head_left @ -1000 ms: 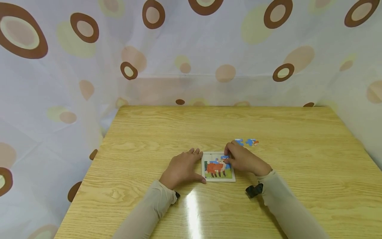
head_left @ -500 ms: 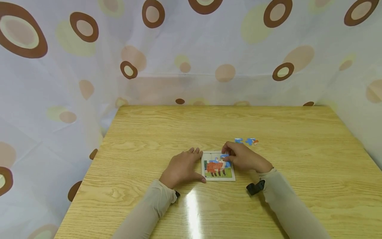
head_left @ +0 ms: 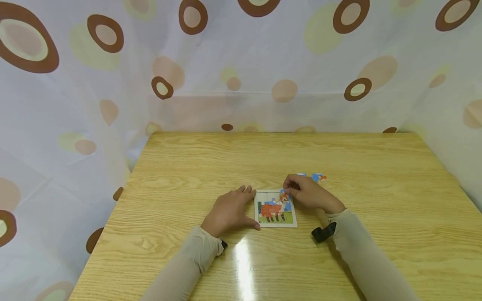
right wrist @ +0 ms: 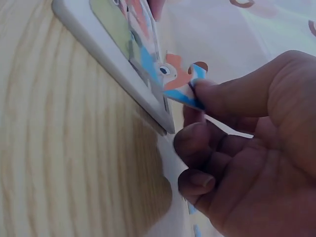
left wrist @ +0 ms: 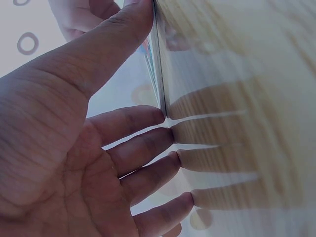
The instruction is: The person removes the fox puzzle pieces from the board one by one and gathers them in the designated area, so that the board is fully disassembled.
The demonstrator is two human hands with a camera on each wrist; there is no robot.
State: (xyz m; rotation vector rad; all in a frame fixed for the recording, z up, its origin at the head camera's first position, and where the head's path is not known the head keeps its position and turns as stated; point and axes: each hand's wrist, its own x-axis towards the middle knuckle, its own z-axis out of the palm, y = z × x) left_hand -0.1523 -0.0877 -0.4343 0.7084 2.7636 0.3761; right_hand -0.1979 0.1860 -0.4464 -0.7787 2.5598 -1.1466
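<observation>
A square jigsaw puzzle in a white frame (head_left: 278,225) lies on the table, showing part of an orange deer over green grass. My left hand (head_left: 229,212) rests at its left side with spread fingers; in the left wrist view the thumb touches the frame's edge and the fingertips (left wrist: 170,163) meet the tabletop. With thumb and finger, my right hand (head_left: 310,193) pinches a puzzle piece (right wrist: 175,79) bearing an eye on orange and blue. That piece is tilted over the puzzle's upper right part. Bare backing shows at the puzzle's upper left.
Loose blue puzzle pieces (head_left: 317,177) lie on the wooden table (head_left: 211,159) behind my right hand, partly hidden by it. A patterned curtain (head_left: 248,62) hangs along the table's back and sides. Black devices, such as the right wrist camera (head_left: 323,233), sit on both wrists.
The pinched piece has turned, and its orange deer face now shows at the puzzle's upper right corner. My right hand has shifted slightly back and right. The left hand has stayed put.
</observation>
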